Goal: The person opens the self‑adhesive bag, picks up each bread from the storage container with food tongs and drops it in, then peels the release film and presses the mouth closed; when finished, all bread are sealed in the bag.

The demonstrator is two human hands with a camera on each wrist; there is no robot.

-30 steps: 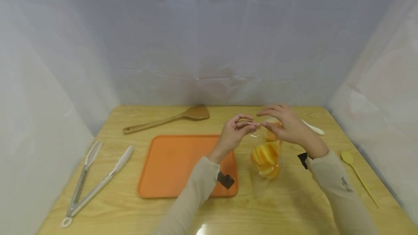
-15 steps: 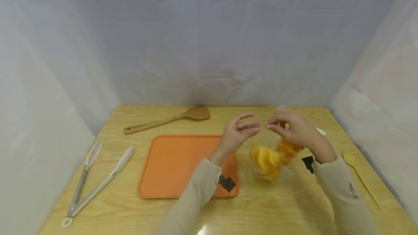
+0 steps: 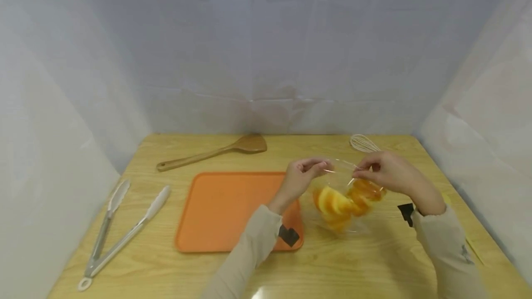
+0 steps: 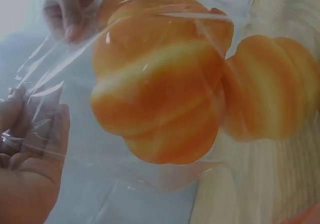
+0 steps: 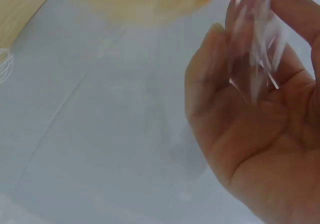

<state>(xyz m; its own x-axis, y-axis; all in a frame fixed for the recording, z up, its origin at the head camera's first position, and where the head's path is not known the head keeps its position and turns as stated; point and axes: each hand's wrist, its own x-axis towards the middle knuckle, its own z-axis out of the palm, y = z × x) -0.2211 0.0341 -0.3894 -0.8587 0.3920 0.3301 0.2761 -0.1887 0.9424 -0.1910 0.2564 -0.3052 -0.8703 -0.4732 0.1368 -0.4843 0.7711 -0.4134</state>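
Note:
Both hands hold the mouth of a clear plastic bag (image 3: 341, 166) to the right of the orange tray. My left hand (image 3: 297, 179) pinches the left side of its rim, and my right hand (image 3: 388, 173) pinches the right side. Through the film show two ridged, orange-and-yellow bread rolls (image 3: 331, 203), side by side. In the left wrist view one roll (image 4: 157, 98) looks large behind shiny film, the other roll (image 4: 272, 88) beside it. Gathered film runs between the right hand's fingers (image 5: 207, 73) in the right wrist view.
The orange tray (image 3: 232, 211) lies in the middle of the wooden table. Metal tongs (image 3: 120, 239) lie spread at the left, a wooden spatula (image 3: 216, 152) behind the tray. A white whisk (image 3: 362, 143) is at the back right; the right sleeve mostly hides a yellow spoon (image 3: 474, 250).
The right hand has moved right and toward the person, and the bag's mouth is now spread between both hands. The left fingers, loose half a second ago, now pinch the rim. The whisk's wires have come into view.

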